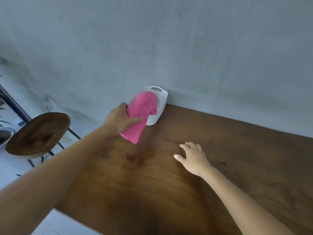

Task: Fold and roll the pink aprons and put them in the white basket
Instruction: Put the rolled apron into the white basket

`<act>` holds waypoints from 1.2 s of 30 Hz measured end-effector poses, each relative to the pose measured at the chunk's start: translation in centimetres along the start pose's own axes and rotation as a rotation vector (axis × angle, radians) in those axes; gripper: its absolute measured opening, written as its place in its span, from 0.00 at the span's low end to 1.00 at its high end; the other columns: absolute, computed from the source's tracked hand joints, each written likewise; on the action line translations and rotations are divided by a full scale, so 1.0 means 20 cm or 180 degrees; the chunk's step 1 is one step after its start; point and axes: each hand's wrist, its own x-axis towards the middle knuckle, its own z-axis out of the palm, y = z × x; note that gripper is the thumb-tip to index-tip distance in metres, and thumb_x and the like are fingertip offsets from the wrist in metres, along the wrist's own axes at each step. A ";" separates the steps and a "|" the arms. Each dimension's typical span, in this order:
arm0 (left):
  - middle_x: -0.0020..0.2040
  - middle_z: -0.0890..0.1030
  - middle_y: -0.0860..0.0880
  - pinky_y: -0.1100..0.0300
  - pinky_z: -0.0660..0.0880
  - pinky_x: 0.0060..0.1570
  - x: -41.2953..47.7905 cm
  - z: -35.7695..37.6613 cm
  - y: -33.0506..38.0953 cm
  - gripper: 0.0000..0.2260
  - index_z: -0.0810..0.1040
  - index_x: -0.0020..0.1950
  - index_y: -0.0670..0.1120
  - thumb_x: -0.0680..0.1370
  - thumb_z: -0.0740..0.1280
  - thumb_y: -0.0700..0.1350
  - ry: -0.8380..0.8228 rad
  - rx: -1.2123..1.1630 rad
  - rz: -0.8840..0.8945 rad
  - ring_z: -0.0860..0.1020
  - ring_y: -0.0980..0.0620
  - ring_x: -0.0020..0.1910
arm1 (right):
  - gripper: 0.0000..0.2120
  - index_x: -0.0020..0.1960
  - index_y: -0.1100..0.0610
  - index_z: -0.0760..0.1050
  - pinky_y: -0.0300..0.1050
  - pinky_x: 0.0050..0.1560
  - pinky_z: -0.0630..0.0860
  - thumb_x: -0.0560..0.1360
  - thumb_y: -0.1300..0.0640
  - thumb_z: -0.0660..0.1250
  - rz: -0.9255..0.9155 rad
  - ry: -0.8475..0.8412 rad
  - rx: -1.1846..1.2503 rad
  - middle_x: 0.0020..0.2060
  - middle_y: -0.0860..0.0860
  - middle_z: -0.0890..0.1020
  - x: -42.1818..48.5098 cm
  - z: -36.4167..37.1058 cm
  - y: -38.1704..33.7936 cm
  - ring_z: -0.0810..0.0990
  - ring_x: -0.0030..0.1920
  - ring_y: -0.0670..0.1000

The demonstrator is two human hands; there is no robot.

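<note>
Left grip [122, 118]: clenched round the middle of the rolled pink apron [141, 112], thumb across the front, and it's up off the table!
Pink apron: a tight roll held in the air, its near end hanging low over the wood and its far end up over the basket's mouth.
Long axis: runs from low-left near the hand up and right, pointing straight into the basket.
White basket [161, 99]: stands at the far edge of the table, against the grey wall, just beyond the left hand. Whether a second roll lies inside, behind the pink, cannot be told.
Key relation: the basket sits ahead and slightly right of the grasp, along the roll's own line, so a short push forward and a let-go looks like all it needs.
Right grip [192, 157]: released, fingers loosely spread low over the table [237, 150], holding nothing, well apart from the basket.
Nearer hand: the left, by a long way.
</note>
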 end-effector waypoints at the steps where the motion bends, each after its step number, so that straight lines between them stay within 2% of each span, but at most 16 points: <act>1: 0.53 0.78 0.49 0.52 0.76 0.46 0.07 -0.02 0.02 0.28 0.70 0.64 0.47 0.72 0.76 0.59 0.0010 -0.0051 -0.0019 0.78 0.45 0.49 | 0.34 0.80 0.51 0.60 0.54 0.75 0.60 0.80 0.35 0.58 0.0070 0.0020 -0.0080 0.78 0.49 0.60 0.00 0.01 -0.01 0.56 0.77 0.54; 4: 0.55 0.76 0.47 0.52 0.74 0.46 0.29 -0.07 0.09 0.30 0.67 0.67 0.45 0.73 0.76 0.55 -0.0020 -0.0235 -0.0016 0.77 0.44 0.50 | 0.37 0.81 0.49 0.56 0.54 0.76 0.58 0.79 0.32 0.58 0.0226 0.0006 -0.0369 0.80 0.49 0.56 0.01 0.04 -0.05 0.54 0.78 0.54; 9: 0.55 0.75 0.44 0.51 0.72 0.44 0.59 -0.06 0.22 0.28 0.66 0.66 0.42 0.74 0.73 0.55 -0.0135 -0.0072 0.0033 0.75 0.43 0.50 | 0.37 0.81 0.48 0.56 0.53 0.75 0.59 0.78 0.34 0.61 0.0399 0.0003 -0.0428 0.80 0.48 0.55 0.02 0.04 -0.09 0.53 0.78 0.53; 12: 0.52 0.76 0.45 0.52 0.75 0.44 0.71 -0.02 0.26 0.27 0.67 0.66 0.43 0.75 0.71 0.56 -0.0177 0.0150 0.0109 0.76 0.43 0.48 | 0.37 0.81 0.48 0.56 0.52 0.76 0.59 0.78 0.36 0.63 0.0510 -0.0035 -0.0348 0.80 0.47 0.55 0.02 0.04 -0.10 0.52 0.79 0.52; 14: 0.53 0.76 0.45 0.51 0.78 0.47 0.76 0.02 0.27 0.28 0.66 0.67 0.43 0.75 0.70 0.57 -0.0209 0.0219 0.0105 0.77 0.43 0.48 | 0.37 0.81 0.47 0.56 0.52 0.76 0.59 0.78 0.36 0.64 0.0582 -0.0046 -0.0310 0.81 0.46 0.54 0.03 0.04 -0.12 0.52 0.79 0.51; 16: 0.54 0.77 0.45 0.51 0.78 0.49 0.79 0.07 0.29 0.30 0.66 0.69 0.42 0.75 0.70 0.59 -0.0287 0.0238 0.0085 0.77 0.42 0.50 | 0.37 0.81 0.47 0.55 0.51 0.76 0.59 0.78 0.37 0.64 0.0649 -0.0073 -0.0307 0.81 0.46 0.53 0.03 0.04 -0.13 0.51 0.79 0.51; 21: 0.63 0.76 0.41 0.50 0.74 0.51 0.79 0.21 0.29 0.32 0.63 0.73 0.40 0.78 0.68 0.57 -0.0377 0.0296 0.0062 0.77 0.38 0.62 | 0.37 0.82 0.47 0.53 0.53 0.78 0.57 0.79 0.39 0.64 0.0801 -0.0152 -0.0238 0.81 0.45 0.50 0.04 0.04 -0.16 0.48 0.81 0.50; 26: 0.61 0.79 0.40 0.46 0.79 0.56 0.78 0.28 0.24 0.35 0.60 0.77 0.41 0.77 0.65 0.59 -0.0402 0.0262 0.0203 0.80 0.37 0.58 | 0.37 0.82 0.46 0.53 0.53 0.78 0.56 0.79 0.41 0.66 0.0933 -0.0158 -0.0061 0.81 0.43 0.49 0.04 0.04 -0.18 0.46 0.81 0.48; 30: 0.64 0.76 0.37 0.49 0.75 0.56 0.75 0.31 0.24 0.36 0.53 0.80 0.36 0.82 0.61 0.57 -0.0518 0.0289 0.0484 0.77 0.37 0.62 | 0.37 0.82 0.46 0.53 0.53 0.78 0.56 0.79 0.41 0.66 0.0984 -0.0160 -0.0037 0.81 0.43 0.49 0.04 0.05 -0.17 0.45 0.81 0.47; 32: 0.59 0.78 0.39 0.53 0.74 0.48 0.75 0.29 0.22 0.34 0.57 0.79 0.36 0.82 0.62 0.56 -0.0559 0.0298 0.0714 0.79 0.40 0.56 | 0.37 0.82 0.45 0.54 0.53 0.78 0.55 0.79 0.42 0.67 0.1001 -0.0145 -0.0002 0.81 0.42 0.49 0.04 0.06 -0.18 0.45 0.81 0.47; 33: 0.52 0.79 0.42 0.55 0.74 0.43 0.76 0.28 0.20 0.32 0.59 0.78 0.36 0.82 0.63 0.55 -0.0586 0.0265 0.0831 0.79 0.43 0.49 | 0.37 0.82 0.45 0.54 0.52 0.78 0.55 0.79 0.42 0.67 0.1005 -0.0139 0.0006 0.81 0.42 0.49 0.04 0.06 -0.18 0.45 0.81 0.47; 35: 0.40 0.74 0.48 0.58 0.71 0.34 0.76 0.27 0.17 0.29 0.63 0.76 0.35 0.82 0.63 0.52 -0.0646 0.0201 0.0978 0.76 0.50 0.38 | 0.36 0.82 0.46 0.54 0.51 0.78 0.54 0.79 0.42 0.66 0.0996 -0.0140 0.0017 0.81 0.42 0.49 0.04 0.06 -0.18 0.44 0.81 0.46; 36: 0.39 0.73 0.48 0.58 0.70 0.33 0.75 0.26 0.16 0.27 0.64 0.75 0.35 0.82 0.63 0.51 -0.0657 0.0203 0.0981 0.75 0.50 0.38 | 0.36 0.82 0.46 0.53 0.50 0.78 0.54 0.79 0.42 0.66 0.0982 -0.0127 0.0022 0.81 0.42 0.49 0.04 0.06 -0.18 0.44 0.81 0.46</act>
